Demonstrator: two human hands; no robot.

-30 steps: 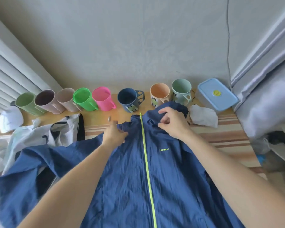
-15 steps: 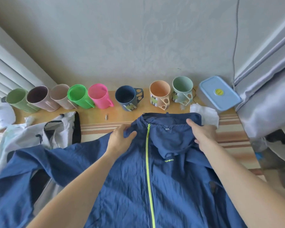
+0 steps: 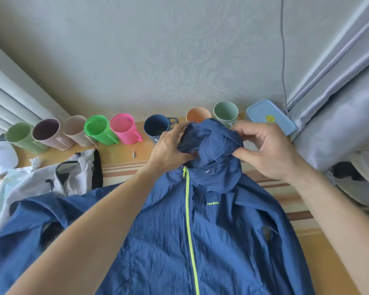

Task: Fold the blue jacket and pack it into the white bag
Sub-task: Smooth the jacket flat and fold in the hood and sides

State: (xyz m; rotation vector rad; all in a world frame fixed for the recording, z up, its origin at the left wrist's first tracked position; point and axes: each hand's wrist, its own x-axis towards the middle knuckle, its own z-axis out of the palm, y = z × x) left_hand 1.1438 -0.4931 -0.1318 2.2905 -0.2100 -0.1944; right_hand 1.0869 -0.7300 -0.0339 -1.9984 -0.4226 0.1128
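Blue jacket (image 3: 200,241): thin, soft, prob. slippery. Hood (image 3: 211,143) is pinched by left hand (image 3: 168,145) & right hand (image 3: 268,150), fingers closed on fabric. Best gripped at seams/hems.

One word can be read: "HUMBGO" (image 3: 212,203), printed in small yellow-green capitals on the chest of the jacket (image 3: 222,241), right of the zip, near the middle of the frame; the middle letters are blurred, so the spelling is not certain. A round yellow sticker (image 3: 270,118) is seen on the lid of the blue box (image 3: 271,122) at the upper right, but whatever is printed on it is too small to be made out. No other text or number can be read.
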